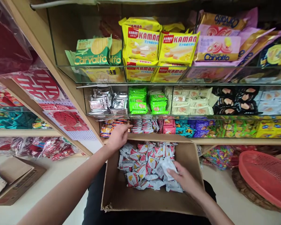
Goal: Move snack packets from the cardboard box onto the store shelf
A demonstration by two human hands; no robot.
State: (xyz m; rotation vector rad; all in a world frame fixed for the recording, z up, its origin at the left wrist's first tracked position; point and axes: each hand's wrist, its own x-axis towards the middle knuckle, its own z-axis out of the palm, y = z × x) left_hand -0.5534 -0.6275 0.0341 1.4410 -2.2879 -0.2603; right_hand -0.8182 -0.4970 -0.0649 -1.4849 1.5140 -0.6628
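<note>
An open cardboard box (152, 200) rests on my lap, holding a loose heap of small white, red-and-yellow printed snack packets (142, 167). My right hand (184, 178) is over the right side of the heap, thumb and fingers closed on a white snack packet (169, 168). My left hand (118, 136) reaches past the box's back left corner to the lowest shelf. Its index finger is stretched toward a row of similar white-and-red packets (145, 126), and the other fingers are partly curled. No packet shows in it. Orange packets (106, 129) lie just left of it.
Clear dividers front the upper shelf with yellow wafer packs (142, 43) and the middle shelf with green packets (138, 104). A red plastic basket (264, 175) stands on the right over a woven one. Another cardboard box (21, 184) sits on the floor at left.
</note>
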